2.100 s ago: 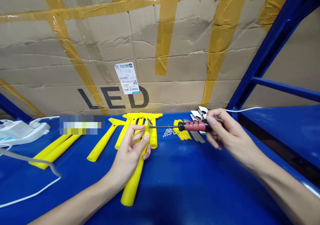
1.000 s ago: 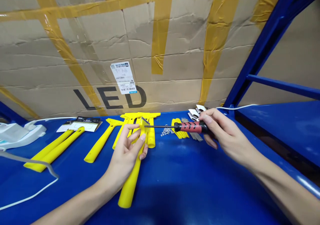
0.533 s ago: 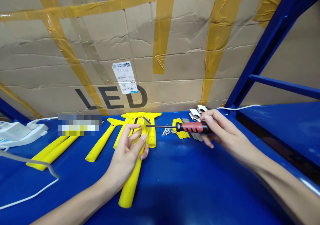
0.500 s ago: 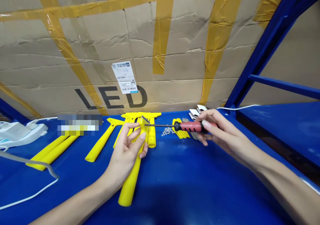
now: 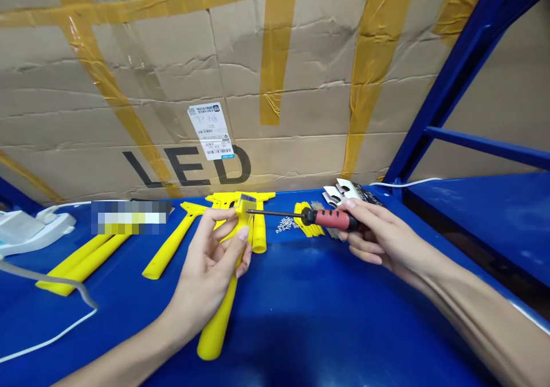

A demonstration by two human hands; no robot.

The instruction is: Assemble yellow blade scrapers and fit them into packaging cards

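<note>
My left hand (image 5: 219, 246) is closed round the neck of a yellow plastic scraper handle (image 5: 217, 327), whose head points up and away from me. In my right hand (image 5: 378, 226) is a screwdriver (image 5: 333, 219) with a red and black grip, held level. Its shaft runs left, and the tip meets the side of the scraper's head; the exact contact point is too small to make out. Behind the hands lie more yellow scraper handles (image 5: 260, 232), small screws and nuts (image 5: 287, 225), narrow yellow strips (image 5: 307, 223) and grey metal blades (image 5: 320, 206).
White and black card packets (image 5: 344, 191) lie by the back edge. A white power strip (image 5: 40, 232) and a cable (image 5: 81, 286) occupy the left. More yellow handles (image 5: 92, 258) lie there too. A taped carton (image 5: 301, 100) walls the back; a blue frame post (image 5: 438, 77) rises at right.
The fingers of my right hand have shifted round the screwdriver's grip. The scraper's head has turned slightly, and the whole view has moved a little.
</note>
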